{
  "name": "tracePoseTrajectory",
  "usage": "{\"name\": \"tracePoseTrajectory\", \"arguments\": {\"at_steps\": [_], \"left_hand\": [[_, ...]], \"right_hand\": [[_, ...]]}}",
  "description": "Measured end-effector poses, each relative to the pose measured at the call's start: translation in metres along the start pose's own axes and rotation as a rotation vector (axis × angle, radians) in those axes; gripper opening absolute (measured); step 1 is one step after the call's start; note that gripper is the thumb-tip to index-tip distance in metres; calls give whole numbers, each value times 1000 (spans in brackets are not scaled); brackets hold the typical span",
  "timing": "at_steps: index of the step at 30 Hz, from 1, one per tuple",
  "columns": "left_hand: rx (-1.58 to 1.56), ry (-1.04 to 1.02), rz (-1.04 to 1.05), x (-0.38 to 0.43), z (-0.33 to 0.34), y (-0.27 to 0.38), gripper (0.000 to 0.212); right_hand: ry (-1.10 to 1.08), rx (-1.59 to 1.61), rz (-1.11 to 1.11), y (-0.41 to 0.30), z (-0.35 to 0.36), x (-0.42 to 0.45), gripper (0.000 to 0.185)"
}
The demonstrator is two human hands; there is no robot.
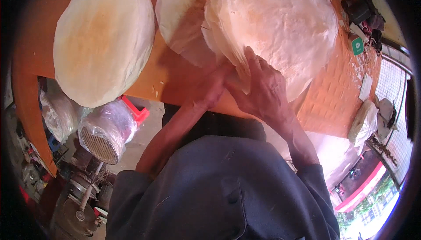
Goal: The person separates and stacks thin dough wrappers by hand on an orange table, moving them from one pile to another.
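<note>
A thick stack of thin round flatbreads (279, 19) lies at the far side of the wooden table, its layers fanned at the left edge. My right hand (264, 90) grips the near-left edge of that stack, fingers on top and thumb lower at the layers. Beside it, my left hand (213, 85) is blurred and shadowed at the same edge; its fingertips are hidden. Another flatbread (184, 19) sits partly under the stack on the left. Farther left, a separate round flatbread pile (103, 42) overhangs the table's near edge.
The orange-brown table (329, 108) carries crumbs, a green sign (357, 46) and dark clutter (360, 11) at right. A white plastic bag (363, 121) is at its right corner. Below left stand plastic-wrapped bundles (105, 131), a red plastic piece (138, 110) and metal equipment (79, 203).
</note>
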State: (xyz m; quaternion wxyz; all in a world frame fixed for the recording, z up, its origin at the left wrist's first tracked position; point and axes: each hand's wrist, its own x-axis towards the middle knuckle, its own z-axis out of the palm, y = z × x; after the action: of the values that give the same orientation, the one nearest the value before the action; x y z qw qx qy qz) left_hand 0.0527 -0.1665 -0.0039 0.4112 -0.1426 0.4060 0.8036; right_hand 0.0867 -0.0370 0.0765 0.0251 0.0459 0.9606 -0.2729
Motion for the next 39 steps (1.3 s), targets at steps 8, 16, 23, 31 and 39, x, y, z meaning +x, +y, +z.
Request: {"name": "tracePoseTrajectory", "arguments": {"at_steps": [8, 16, 23, 31, 39], "left_hand": [[-44, -19, -19, 4, -5, -10, 39], [-130, -130, 38, -5, 16, -29, 41], [-158, -179, 133, -8, 23, -40, 43], [-202, -116, 320, -2, 19, -26, 46], [-231, -18, 456, -10, -2, -22, 48]], "right_hand": [[-157, -332, 2, 4, 13, 13, 32], [-325, -317, -50, -8, 12, 20, 21], [-420, 420, 362, 53, 24, 20, 55], [-393, 541, 136, 112, 10, 78, 47], [-295, 249, -36, 86, -1, 84, 41]]}}
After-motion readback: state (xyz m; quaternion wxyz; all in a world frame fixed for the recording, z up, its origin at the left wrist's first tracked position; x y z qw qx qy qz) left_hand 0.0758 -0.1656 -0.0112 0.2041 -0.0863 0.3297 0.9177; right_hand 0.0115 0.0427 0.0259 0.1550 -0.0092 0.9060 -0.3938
